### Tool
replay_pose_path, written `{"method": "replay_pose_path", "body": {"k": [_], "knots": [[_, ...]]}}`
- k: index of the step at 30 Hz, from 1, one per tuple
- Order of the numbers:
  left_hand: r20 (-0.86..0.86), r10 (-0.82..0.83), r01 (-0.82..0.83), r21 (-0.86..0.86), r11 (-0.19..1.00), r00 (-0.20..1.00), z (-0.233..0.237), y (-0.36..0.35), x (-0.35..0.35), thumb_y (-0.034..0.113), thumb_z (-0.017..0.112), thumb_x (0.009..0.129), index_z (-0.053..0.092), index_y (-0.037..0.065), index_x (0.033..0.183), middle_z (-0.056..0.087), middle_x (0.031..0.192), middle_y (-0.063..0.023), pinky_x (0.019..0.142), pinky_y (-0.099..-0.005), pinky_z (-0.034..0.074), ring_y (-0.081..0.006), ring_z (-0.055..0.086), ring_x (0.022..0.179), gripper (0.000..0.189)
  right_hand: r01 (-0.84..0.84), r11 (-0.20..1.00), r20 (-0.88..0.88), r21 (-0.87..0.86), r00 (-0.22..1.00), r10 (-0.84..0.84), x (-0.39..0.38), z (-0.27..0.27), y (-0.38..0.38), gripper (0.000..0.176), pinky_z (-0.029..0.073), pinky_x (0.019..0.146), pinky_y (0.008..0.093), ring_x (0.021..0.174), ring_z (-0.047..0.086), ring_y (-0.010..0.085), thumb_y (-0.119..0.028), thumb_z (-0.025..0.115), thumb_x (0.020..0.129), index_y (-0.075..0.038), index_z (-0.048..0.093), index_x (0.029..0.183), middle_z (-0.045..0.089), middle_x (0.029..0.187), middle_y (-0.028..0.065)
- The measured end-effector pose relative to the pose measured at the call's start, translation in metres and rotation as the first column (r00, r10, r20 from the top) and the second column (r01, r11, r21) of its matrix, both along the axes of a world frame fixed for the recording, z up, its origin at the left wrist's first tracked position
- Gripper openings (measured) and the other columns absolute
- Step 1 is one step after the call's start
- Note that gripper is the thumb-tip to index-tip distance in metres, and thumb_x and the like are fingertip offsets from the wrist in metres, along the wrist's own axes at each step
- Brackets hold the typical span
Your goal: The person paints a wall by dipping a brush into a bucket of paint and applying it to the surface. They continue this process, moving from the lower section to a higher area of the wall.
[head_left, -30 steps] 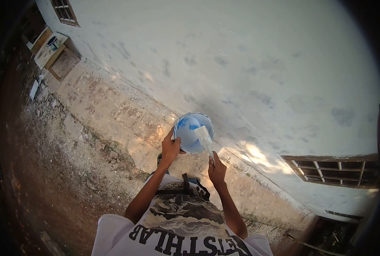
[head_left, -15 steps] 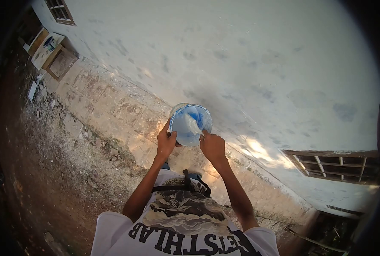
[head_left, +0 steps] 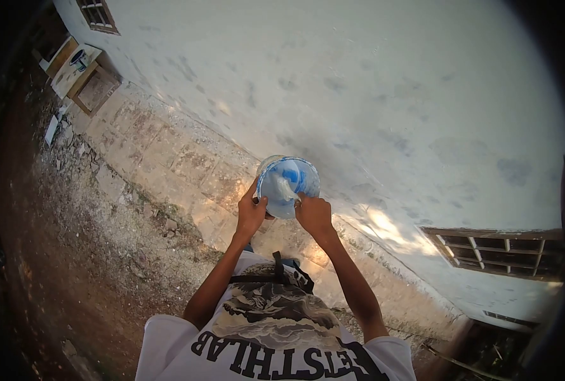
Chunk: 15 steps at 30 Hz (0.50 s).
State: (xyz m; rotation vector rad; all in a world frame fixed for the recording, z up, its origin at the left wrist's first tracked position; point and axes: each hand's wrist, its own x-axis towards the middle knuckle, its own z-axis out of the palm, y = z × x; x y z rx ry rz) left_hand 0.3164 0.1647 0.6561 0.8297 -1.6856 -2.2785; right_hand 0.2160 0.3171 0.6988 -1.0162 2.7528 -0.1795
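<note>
A round plastic bucket is held up in front of me, tilted so that its inside faces me. Whitish paint and bright blue smears coat its inner wall. My left hand grips the bucket's left side, with the thumb over the rim and the fingers behind. My right hand is closed at the lower right rim around the end of a pale, paint-coated tool. The tool's broader end reaches into the bucket; paint hides its exact kind.
A pale wall with darker patches rises ahead, with a barred window low at right. A paved strip runs along its foot, beside rubble-strewn ground. At far left a wooden table carries a dark container.
The tool inside the bucket has shifted slightly and now shows a narrower side. The bucket and both hands sit a little further right in view, with the same grips.
</note>
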Motion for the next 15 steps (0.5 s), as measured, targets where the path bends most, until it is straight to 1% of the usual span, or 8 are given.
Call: {"method": "replay_pose_path", "body": {"k": [2, 4, 8, 10, 11, 15], "knots": [[-0.006, -0.003, 0.003, -0.009, 1.0, 1.0, -0.001, 0.0, 0.0, -0.004, 0.049, 0.091, 0.033, 0.007, 0.147, 0.065, 0.085, -0.0191, 0.053, -0.0313, 0.062, -0.0214, 0.068, 0.065, 0.059, 0.01, 1.0, -0.007, -0.006, 1.0, -0.01, 0.0, -0.002, 0.0, 0.027, 0.053, 0.059, 0.0459, 0.064, 0.067, 0.035, -0.024, 0.06, 0.086, -0.006, 0.067, 0.106, 0.066, 0.069, 0.0181], [-0.006, -0.013, 0.012, -0.015, 1.0, 1.0, 0.003, 0.001, -0.001, -0.005, 0.049, 0.091, 0.033, 0.007, 0.147, 0.065, 0.086, -0.0196, 0.054, -0.0314, 0.062, -0.0221, 0.069, 0.067, 0.059, -0.028, 0.999, -0.033, 0.018, 0.999, 0.028, -0.001, -0.011, 0.002, 0.027, 0.053, 0.057, 0.0452, 0.062, 0.067, 0.0343, -0.024, 0.06, 0.086, -0.006, 0.066, 0.105, 0.066, 0.068, 0.018], [-0.002, -0.017, 0.017, -0.005, 1.0, 1.0, 0.002, 0.002, -0.002, -0.005, 0.048, 0.091, 0.033, 0.008, 0.148, 0.066, 0.086, -0.0193, 0.053, -0.0317, 0.062, -0.0219, 0.069, 0.067, 0.06, -0.01, 0.999, -0.055, 0.038, 0.998, 0.012, 0.002, -0.013, 0.002, 0.026, 0.053, 0.055, 0.0444, 0.061, 0.067, 0.0334, -0.023, 0.06, 0.086, -0.005, 0.065, 0.104, 0.065, 0.066, 0.0177], [0.009, -0.027, 0.027, 0.017, 0.999, 1.0, 0.005, 0.002, -0.001, -0.005, 0.048, 0.091, 0.033, 0.008, 0.148, 0.065, 0.085, -0.0186, 0.053, -0.0321, 0.062, -0.0211, 0.069, 0.066, 0.061, 0.031, 1.0, -0.087, -0.001, 0.996, -0.031, 0.003, -0.009, 0.002, 0.026, 0.053, 0.054, 0.044, 0.061, 0.067, 0.033, -0.022, 0.06, 0.086, -0.005, 0.065, 0.105, 0.065, 0.065, 0.0175], [0.01, -0.025, 0.024, 0.018, 1.0, 1.0, 0.006, 0.003, -0.001, -0.005, 0.048, 0.091, 0.033, 0.008, 0.148, 0.065, 0.085, -0.0186, 0.053, -0.0321, 0.062, -0.0211, 0.069, 0.066, 0.061, 0.028, 1.0, -0.086, 0.0, 0.996, -0.028, 0.004, -0.008, 0.002, 0.026, 0.053, 0.054, 0.044, 0.061, 0.067, 0.033, -0.022, 0.06, 0.086, -0.005, 0.065, 0.105, 0.065, 0.065, 0.0175], [-0.005, -0.008, 0.008, 0.019, 1.0, 1.0, 0.005, 0.004, -0.002, -0.005, 0.048, 0.091, 0.032, 0.009, 0.148, 0.065, 0.081, -0.0166, 0.052, -0.032, 0.062, -0.0196, 0.068, 0.063, 0.061, 0.103, 0.994, -0.106, -0.023, 0.989, -0.105, 0.008, -0.002, 0.002, 0.027, 0.052, 0.054, 0.0442, 0.06, 0.066, 0.0339, -0.022, 0.061, 0.086, -0.006, 0.065, 0.107, 0.065, 0.065, 0.0179]]}}
